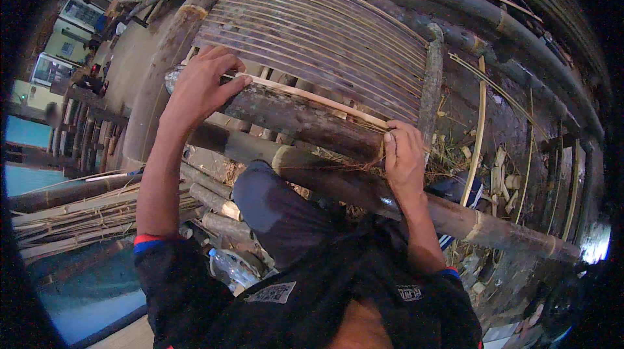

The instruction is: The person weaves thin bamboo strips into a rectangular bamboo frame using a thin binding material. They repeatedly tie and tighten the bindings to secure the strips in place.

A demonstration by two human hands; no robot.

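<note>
A pale bamboo strip (318, 98) lies in front of the person, along the near side of a slatted panel (318, 30) and just above a thick dark pole (305, 120). It runs slightly downward to the right, nearly parallel with the slats.

The left hand (205, 82) is closed on the strip near its left end, with the thumb and the bent fingers coming together there. The right hand (406, 157) pinches the other end between thumb and fingers, beside a side post (432, 73). How firmly each hand presses, one cannot tell.

The strip is thin and narrow, so it should be light. It seems to be rather stiff along its length, but springy if it is bent in the middle. The cut surface looks dry and probably does not slip much; however, the edges may be sharp and may give splinters. It is therefore better to hold it by the flat faces, near both ends, and not to slide the fingers along its edge.
</note>
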